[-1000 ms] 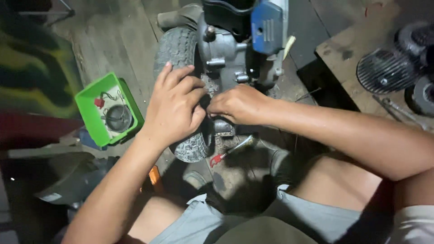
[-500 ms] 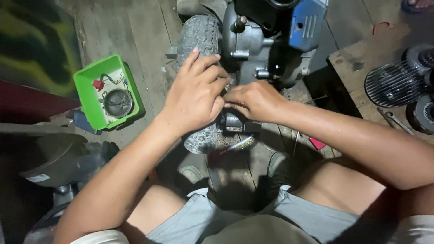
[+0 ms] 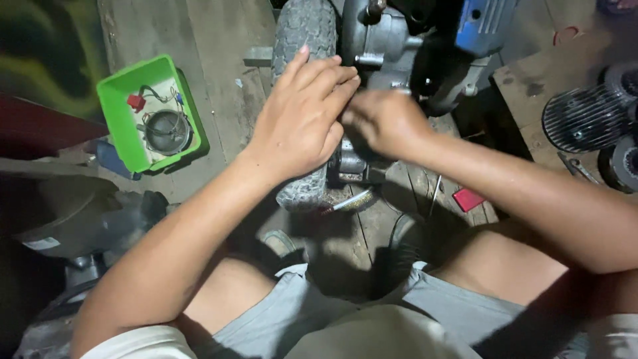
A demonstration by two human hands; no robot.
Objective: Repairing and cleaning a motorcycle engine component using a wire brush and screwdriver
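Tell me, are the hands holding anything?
The left hand lies flat on the small tyre. The right hand is at the metal engine part; its grip cannot be told.

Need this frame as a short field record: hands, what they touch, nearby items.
left hand: lies flat on the grey tyre, fingers spread, no closed grip
right hand: blurred, at the metal engine casing; whether it holds anything cannot be told
green tray: on the plank floor left of the tyre, with a round metal part and small wired bits
wire brush: on the floor below the tyre
red flat item: on the floor, right
finned metal part: far right
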